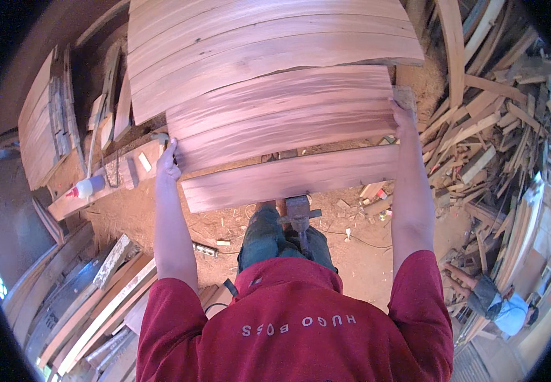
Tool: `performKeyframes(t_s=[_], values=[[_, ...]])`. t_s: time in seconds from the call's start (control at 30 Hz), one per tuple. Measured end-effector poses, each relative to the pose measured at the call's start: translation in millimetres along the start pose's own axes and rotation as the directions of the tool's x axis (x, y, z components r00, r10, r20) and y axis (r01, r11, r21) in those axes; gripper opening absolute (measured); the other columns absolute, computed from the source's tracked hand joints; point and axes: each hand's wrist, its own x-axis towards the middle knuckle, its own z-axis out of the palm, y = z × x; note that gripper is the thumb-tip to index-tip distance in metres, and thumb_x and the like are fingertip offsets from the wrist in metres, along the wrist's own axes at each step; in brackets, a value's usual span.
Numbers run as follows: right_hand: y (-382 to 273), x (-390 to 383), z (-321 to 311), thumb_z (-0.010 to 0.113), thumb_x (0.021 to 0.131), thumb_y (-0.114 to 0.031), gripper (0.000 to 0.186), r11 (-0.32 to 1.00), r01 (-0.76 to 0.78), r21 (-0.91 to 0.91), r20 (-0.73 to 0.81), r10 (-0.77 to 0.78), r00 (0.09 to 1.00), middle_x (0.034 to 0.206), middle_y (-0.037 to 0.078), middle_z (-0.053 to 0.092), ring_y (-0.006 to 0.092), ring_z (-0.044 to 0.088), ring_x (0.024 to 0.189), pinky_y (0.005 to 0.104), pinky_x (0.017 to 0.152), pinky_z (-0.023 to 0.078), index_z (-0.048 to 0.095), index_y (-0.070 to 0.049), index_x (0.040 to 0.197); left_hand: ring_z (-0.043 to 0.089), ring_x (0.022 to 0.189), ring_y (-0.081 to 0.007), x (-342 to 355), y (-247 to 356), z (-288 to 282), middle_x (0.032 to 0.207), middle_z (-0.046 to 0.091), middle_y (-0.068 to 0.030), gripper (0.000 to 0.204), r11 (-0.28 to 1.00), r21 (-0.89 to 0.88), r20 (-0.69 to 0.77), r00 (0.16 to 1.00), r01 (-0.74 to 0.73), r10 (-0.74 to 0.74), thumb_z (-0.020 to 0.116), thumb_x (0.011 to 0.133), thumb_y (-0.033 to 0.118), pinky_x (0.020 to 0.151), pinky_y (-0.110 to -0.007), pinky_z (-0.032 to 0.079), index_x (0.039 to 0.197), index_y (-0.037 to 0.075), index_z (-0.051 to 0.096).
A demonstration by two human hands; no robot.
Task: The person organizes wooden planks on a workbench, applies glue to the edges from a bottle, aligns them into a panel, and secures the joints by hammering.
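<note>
Here, your left hand [169,162] grips the left end of the wooden panel [278,118] and your right hand [404,118] its right end; it lies between a near board [288,178] and a far, larger panel [275,38].

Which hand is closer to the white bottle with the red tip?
Left. The left hand is at the left edge of the wooden panel, to the right of the bottle. The right hand is at the panel's right edge, much farther away.
</note>
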Motion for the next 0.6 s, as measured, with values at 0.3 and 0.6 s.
performKeyframes(t_s=[0.3, 0.6], values=[[-1.5, -105.6, -90.5, 0.059, 0.098, -0.039, 0.051, 0.900, 0.226, -0.373, 0.041, -0.227, 0.973, 0.121, 0.013, 0.066, 0.0199, 0.061, 0.108, 0.0329, 0.091, 0.047, 0.060, 0.002, 0.129, 0.060, 0.099, -0.0152, -86.8, -36.4, -35.5, 0.111, 0.066, -0.0089, 0.055, 0.716, 0.600, -0.072, 0.868, -0.357, 0.492, 0.063, 0.096, 0.036, 0.090, -0.029, 0.046, 0.128, -0.008, 0.056], [82.7, -139.3, -74.5, 0.058, 0.100, -0.032, 0.040, 0.975, 0.151, -0.165, 0.166, -0.124, 0.978, 0.109, 0.004, 0.065, 0.0131, 0.056, 0.097, 0.0286, 0.089, 0.045, 0.062, 0.001, 0.121, 0.058, 0.098, -0.0115, -107.4, -122.4, -62.5, 0.108, 0.065, -0.0053, 0.039, 0.890, 0.391, -0.016, 0.965, -0.235, 0.262, 0.063, 0.098, 0.031, 0.088, -0.030, 0.046, 0.122, 0.001, 0.058]])
